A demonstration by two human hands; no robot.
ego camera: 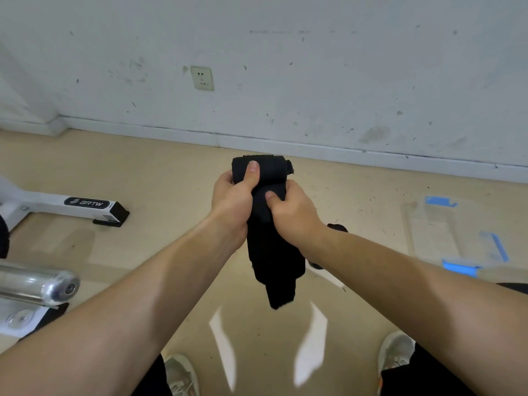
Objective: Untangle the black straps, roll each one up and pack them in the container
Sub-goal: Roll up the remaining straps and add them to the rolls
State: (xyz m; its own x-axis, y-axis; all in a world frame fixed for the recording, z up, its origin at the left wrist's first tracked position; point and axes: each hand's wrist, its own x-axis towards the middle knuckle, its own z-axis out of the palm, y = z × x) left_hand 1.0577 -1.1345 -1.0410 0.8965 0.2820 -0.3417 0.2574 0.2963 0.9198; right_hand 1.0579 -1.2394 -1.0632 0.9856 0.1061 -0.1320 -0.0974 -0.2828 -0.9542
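Both hands grip one black strap (271,252), held in the air well to the left of the clear container (434,224), which rests on the floor (160,178). The left hand (231,201) curls round the rolled upper end, thumb pressed on the roll. The right hand (294,212) pinches the strap just beneath the roll, thumb on top. The unrolled tail hangs down between the forearms. A white machine base (57,205) lies far left of the container.

A white plastic socket (202,78) sits on the scuffed white wall (343,67) above the beige floor (143,172). At left are a white metal frame leg (57,205) labelled BRTW and a chrome bar end (43,284), perhaps a barbell's. Pale sneakers (181,372) stand below.
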